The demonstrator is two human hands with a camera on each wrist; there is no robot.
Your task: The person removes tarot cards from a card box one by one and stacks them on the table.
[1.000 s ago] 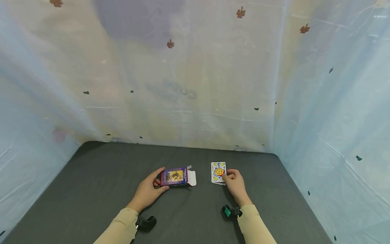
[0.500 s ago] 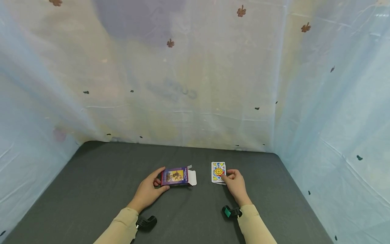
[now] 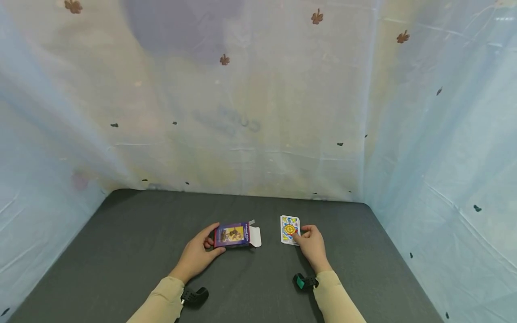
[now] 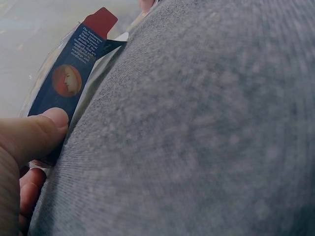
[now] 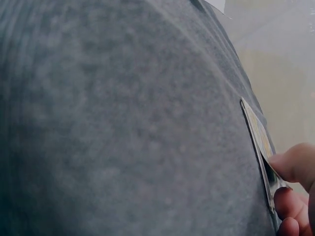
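Note:
On the dark table, my left hand [image 3: 194, 258] grips the closed end of a purple card box [image 3: 232, 234], thumb on the near side and fingers at the far side. The box lies flat, its white end flap [image 3: 255, 236] open toward the right. In the left wrist view, the thumb presses the printed narrow side of the box [image 4: 74, 73]. My right hand [image 3: 313, 246] pinches the near right edge of a small stack of picture cards [image 3: 289, 225]. In the right wrist view, the thumb lies on a top card [image 5: 258, 130] whose near edge is lifted slightly off those below.
A dark cloth-covered table [image 3: 250, 287] spreads around both hands. Pale patterned curtains [image 3: 242, 112] hang behind it and along both sides. Black straps [image 3: 194, 296] sit at the sleeve cuffs. A gap of bare table lies between box and cards.
The head view has shifted very slightly. Both hands keep nearly the same place on the box and the cards.

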